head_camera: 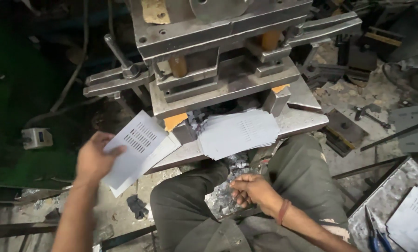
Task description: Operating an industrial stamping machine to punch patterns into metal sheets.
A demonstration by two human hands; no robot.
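Note:
My left hand (93, 158) grips a thin grey metal sheet (134, 147) punched with rows of slots, held over a second sheet at the left edge of the press bed. A fanned stack of similar slotted sheets (239, 132) lies on the steel bed (302, 120) of a heavy punch press (218, 56), just under its die. My right hand (251, 190) rests low between my knees, fingers curled, holding nothing I can see, above a heap of metal scrap (223, 196).
A tray (386, 200) at the right holds more slotted sheets (414, 219) and blue-handled pliers (374, 233). Metal bars, clamps and scrap litter the floor on the right. A small grey box (37, 138) sits on the dark floor at left.

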